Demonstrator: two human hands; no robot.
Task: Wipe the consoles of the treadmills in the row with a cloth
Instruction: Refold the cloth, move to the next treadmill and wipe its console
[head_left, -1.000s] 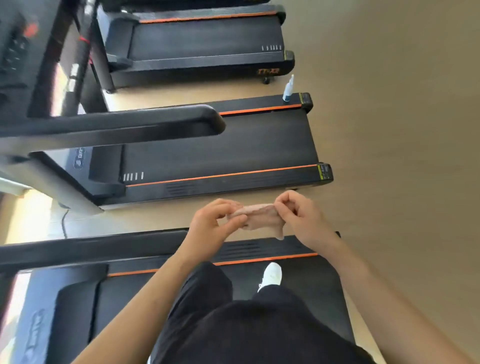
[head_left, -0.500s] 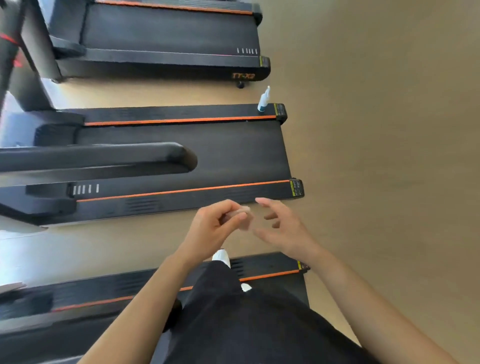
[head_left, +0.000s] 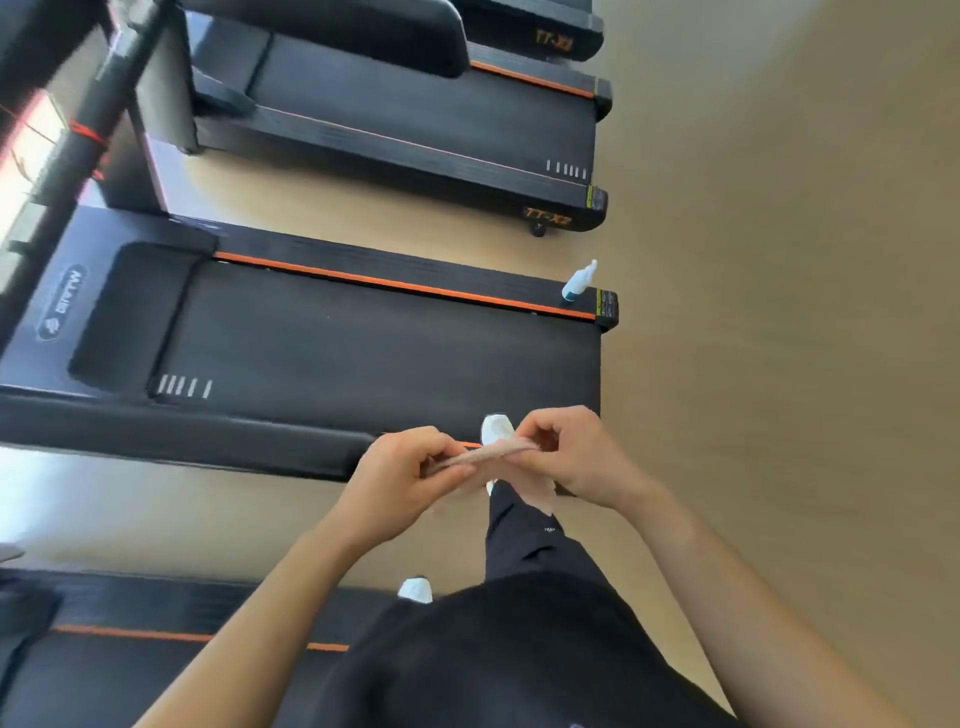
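A pinkish cloth (head_left: 485, 453) is held in the air between both hands, over the near rear corner of the middle treadmill (head_left: 363, 353). It is drawn into a narrow band, and a loose flap hangs from its right part. Its left end is pinched by the left hand (head_left: 400, 478), with the fingers curled round it and the thumb laid on top. Its right end is pinched by the right hand (head_left: 576, 457) between the thumb and bent fingers.

A white shoe (head_left: 496, 427) is set on the near rear edge of the middle treadmill and is partly hidden behind the cloth. A second shoe (head_left: 415, 590) is seen on the near side of the middle treadmill, at the far edge of the nearer treadmill (head_left: 130, 644); whether it rests on that edge or on the floor (head_left: 779, 312) cannot be told.

A small white bottle (head_left: 577, 283) with a blue base is stood upright on the far side rail of the middle treadmill, just beside the rear end cap. Beyond the middle treadmill, a far treadmill (head_left: 415, 119) is placed parallel to it, with orange lettering on its rear corner. The tan floor is shown between the machines and behind the rear end of the middle treadmill.
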